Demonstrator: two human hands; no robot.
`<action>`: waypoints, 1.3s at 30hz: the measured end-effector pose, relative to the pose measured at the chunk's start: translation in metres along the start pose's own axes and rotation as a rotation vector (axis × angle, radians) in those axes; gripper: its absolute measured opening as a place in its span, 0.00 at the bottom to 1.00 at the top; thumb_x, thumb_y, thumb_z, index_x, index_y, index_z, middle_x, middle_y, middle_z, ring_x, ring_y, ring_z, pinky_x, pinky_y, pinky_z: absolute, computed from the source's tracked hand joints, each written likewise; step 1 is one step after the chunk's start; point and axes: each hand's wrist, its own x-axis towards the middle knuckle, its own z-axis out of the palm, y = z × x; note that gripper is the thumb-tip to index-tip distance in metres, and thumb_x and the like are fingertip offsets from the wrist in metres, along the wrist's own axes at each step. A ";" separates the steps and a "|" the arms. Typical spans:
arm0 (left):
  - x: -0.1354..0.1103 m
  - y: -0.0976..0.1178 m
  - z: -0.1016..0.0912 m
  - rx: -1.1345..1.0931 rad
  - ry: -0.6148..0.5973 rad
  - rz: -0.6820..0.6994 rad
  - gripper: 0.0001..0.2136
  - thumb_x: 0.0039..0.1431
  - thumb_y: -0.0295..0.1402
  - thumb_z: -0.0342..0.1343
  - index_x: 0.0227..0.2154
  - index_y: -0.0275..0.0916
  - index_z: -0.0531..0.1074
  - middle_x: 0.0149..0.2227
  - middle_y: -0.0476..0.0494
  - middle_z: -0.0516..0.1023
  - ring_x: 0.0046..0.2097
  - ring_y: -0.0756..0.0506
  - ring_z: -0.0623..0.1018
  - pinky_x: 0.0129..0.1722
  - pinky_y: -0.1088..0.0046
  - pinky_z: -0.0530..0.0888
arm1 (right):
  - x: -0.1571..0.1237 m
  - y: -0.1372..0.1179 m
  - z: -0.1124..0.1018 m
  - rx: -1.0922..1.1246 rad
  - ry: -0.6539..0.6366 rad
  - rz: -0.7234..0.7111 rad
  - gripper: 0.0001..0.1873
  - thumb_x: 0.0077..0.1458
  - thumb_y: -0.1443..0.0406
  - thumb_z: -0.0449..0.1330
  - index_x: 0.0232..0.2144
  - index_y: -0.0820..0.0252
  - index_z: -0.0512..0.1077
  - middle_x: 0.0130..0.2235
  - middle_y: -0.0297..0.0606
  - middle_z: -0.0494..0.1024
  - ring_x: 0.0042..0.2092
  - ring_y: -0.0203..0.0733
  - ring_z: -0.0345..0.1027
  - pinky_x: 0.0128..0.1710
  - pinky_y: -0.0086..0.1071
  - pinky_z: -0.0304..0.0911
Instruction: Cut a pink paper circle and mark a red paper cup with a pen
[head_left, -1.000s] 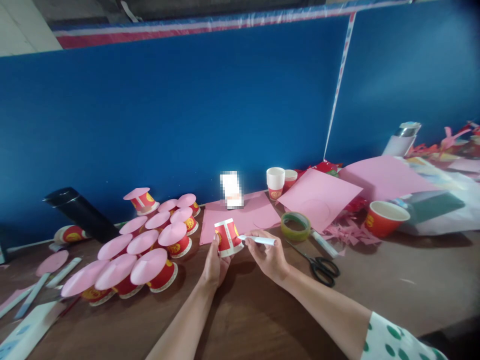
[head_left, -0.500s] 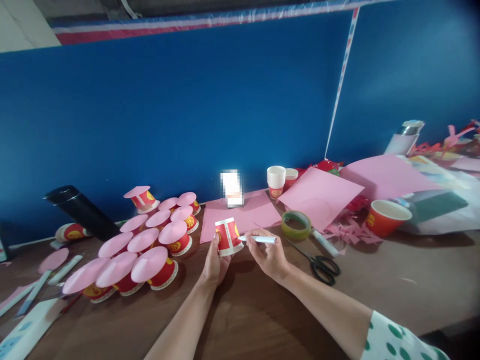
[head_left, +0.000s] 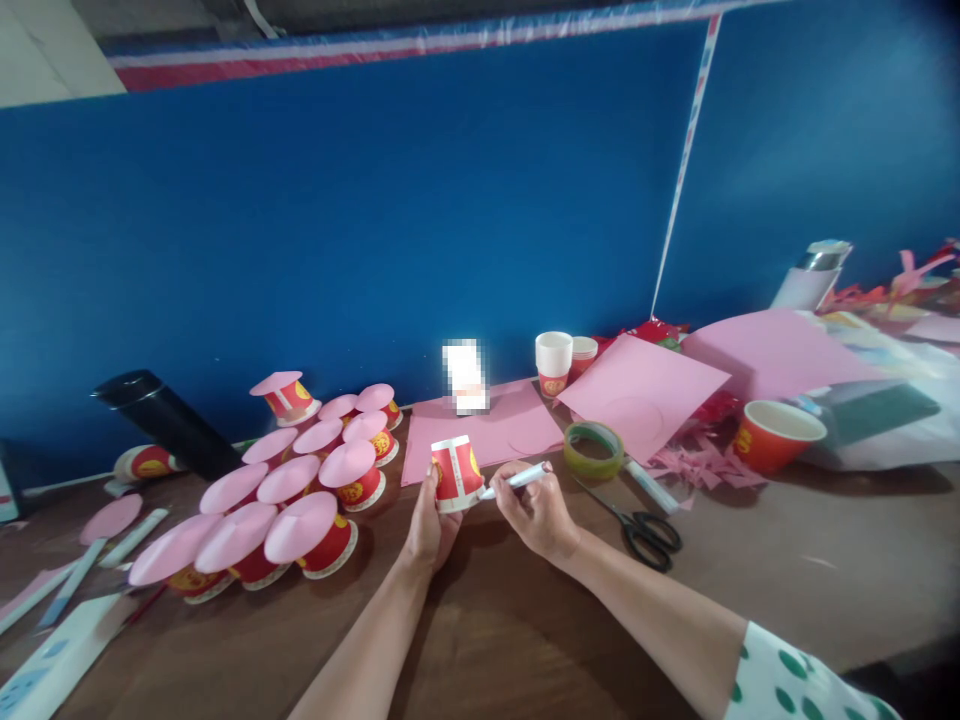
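A red paper cup (head_left: 454, 474) with white bands and yellow marks is upside down in my left hand (head_left: 427, 530), whose fingers wrap its left side and underside. My right hand (head_left: 541, 515) is closed around a white marker pen (head_left: 523, 478). The pen's tip points left and sits at the cup's lower right rim; whether it touches cannot be made out. Both hands are above the brown table (head_left: 465, 640), in front of pink paper sheets (head_left: 495, 430).
Several upturned red cups with pink paper discs (head_left: 300, 525) stand at left, near a black flask (head_left: 169, 425). Right of my hand lie green tape (head_left: 592, 450), black scissors (head_left: 651, 538) and another marker (head_left: 651, 487). A red cup (head_left: 776, 435) stands farther right, before a blue partition (head_left: 420, 220).
The pen has tilted, its rear end rising and its tip dropping to the cup's lower right rim. My left hand and the cup have hardly moved.
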 end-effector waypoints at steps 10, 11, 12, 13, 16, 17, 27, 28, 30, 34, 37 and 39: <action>0.004 -0.002 -0.003 -0.015 0.037 -0.021 0.18 0.56 0.43 0.50 0.47 0.40 0.69 0.43 0.43 0.76 0.43 0.44 0.75 0.46 0.64 0.69 | -0.007 0.002 0.005 0.139 0.125 0.081 0.10 0.58 0.65 0.49 0.29 0.61 0.67 0.25 0.35 0.70 0.26 0.35 0.65 0.27 0.27 0.61; 0.005 -0.001 -0.003 -0.017 0.037 -0.024 0.19 0.56 0.44 0.50 0.47 0.40 0.69 0.44 0.43 0.76 0.43 0.44 0.75 0.46 0.65 0.69 | -0.007 0.001 0.004 0.130 0.116 0.047 0.08 0.58 0.66 0.50 0.31 0.60 0.68 0.27 0.36 0.72 0.29 0.36 0.66 0.30 0.28 0.63; 0.005 -0.001 -0.003 -0.018 0.030 -0.025 0.19 0.56 0.44 0.50 0.47 0.40 0.69 0.44 0.43 0.76 0.44 0.44 0.75 0.46 0.65 0.69 | -0.007 0.000 0.004 0.115 0.106 0.005 0.08 0.58 0.66 0.50 0.33 0.60 0.69 0.30 0.38 0.73 0.31 0.37 0.67 0.33 0.29 0.63; 0.005 0.000 -0.003 -0.020 0.019 -0.022 0.19 0.56 0.44 0.49 0.47 0.40 0.69 0.44 0.42 0.76 0.44 0.44 0.75 0.46 0.65 0.69 | -0.007 -0.002 0.004 0.099 0.098 -0.039 0.07 0.58 0.67 0.51 0.35 0.60 0.69 0.32 0.39 0.73 0.33 0.38 0.68 0.35 0.30 0.64; 0.004 0.002 -0.002 -0.022 -0.032 -0.007 0.19 0.57 0.43 0.49 0.47 0.39 0.69 0.44 0.42 0.76 0.44 0.43 0.75 0.46 0.65 0.69 | -0.006 -0.005 0.003 0.078 0.083 -0.120 0.09 0.57 0.68 0.52 0.39 0.59 0.69 0.35 0.41 0.74 0.36 0.40 0.69 0.38 0.33 0.65; 0.003 0.002 -0.001 -0.022 -0.044 -0.002 0.18 0.57 0.43 0.48 0.46 0.39 0.69 0.44 0.42 0.76 0.44 0.43 0.75 0.46 0.65 0.69 | -0.006 -0.006 0.003 0.083 0.075 -0.125 0.09 0.57 0.68 0.52 0.39 0.58 0.69 0.36 0.41 0.74 0.37 0.40 0.69 0.38 0.33 0.66; 0.006 0.001 -0.004 -0.044 0.019 0.007 0.16 0.56 0.40 0.50 0.43 0.37 0.70 0.39 0.41 0.78 0.43 0.43 0.76 0.47 0.64 0.69 | -0.009 -0.007 0.007 0.066 -0.018 -0.161 0.11 0.55 0.69 0.53 0.40 0.57 0.69 0.36 0.41 0.74 0.38 0.42 0.69 0.40 0.36 0.66; 0.006 0.001 -0.005 -0.041 0.013 0.006 0.16 0.57 0.41 0.50 0.43 0.37 0.70 0.40 0.41 0.78 0.43 0.43 0.76 0.47 0.64 0.69 | -0.009 -0.007 0.007 0.061 -0.015 -0.163 0.10 0.54 0.70 0.53 0.40 0.57 0.69 0.36 0.41 0.74 0.38 0.43 0.69 0.40 0.36 0.66; 0.005 0.001 -0.005 -0.037 0.013 0.004 0.16 0.57 0.41 0.50 0.44 0.37 0.70 0.41 0.41 0.77 0.43 0.43 0.76 0.47 0.65 0.69 | -0.009 -0.007 0.007 0.054 -0.013 -0.166 0.10 0.54 0.70 0.53 0.39 0.58 0.68 0.37 0.41 0.74 0.39 0.43 0.69 0.41 0.36 0.66; 0.002 0.001 -0.006 -0.037 -0.004 0.014 0.16 0.57 0.41 0.50 0.44 0.37 0.70 0.41 0.41 0.77 0.43 0.44 0.75 0.47 0.66 0.69 | -0.009 -0.008 0.007 0.050 -0.013 -0.178 0.10 0.54 0.71 0.52 0.40 0.58 0.68 0.37 0.41 0.73 0.39 0.42 0.68 0.40 0.36 0.66; 0.002 0.000 -0.007 -0.041 -0.006 0.015 0.16 0.57 0.41 0.50 0.43 0.36 0.70 0.41 0.40 0.77 0.44 0.44 0.75 0.47 0.65 0.69 | -0.008 -0.008 0.006 0.029 0.011 -0.176 0.10 0.54 0.70 0.52 0.39 0.58 0.68 0.36 0.41 0.74 0.38 0.42 0.69 0.39 0.36 0.66; 0.001 0.000 -0.006 -0.039 -0.003 0.015 0.16 0.56 0.42 0.50 0.42 0.36 0.70 0.41 0.40 0.77 0.44 0.43 0.75 0.47 0.64 0.69 | -0.008 -0.008 0.006 0.012 0.033 -0.161 0.09 0.55 0.70 0.52 0.38 0.58 0.68 0.35 0.41 0.74 0.37 0.42 0.69 0.38 0.35 0.66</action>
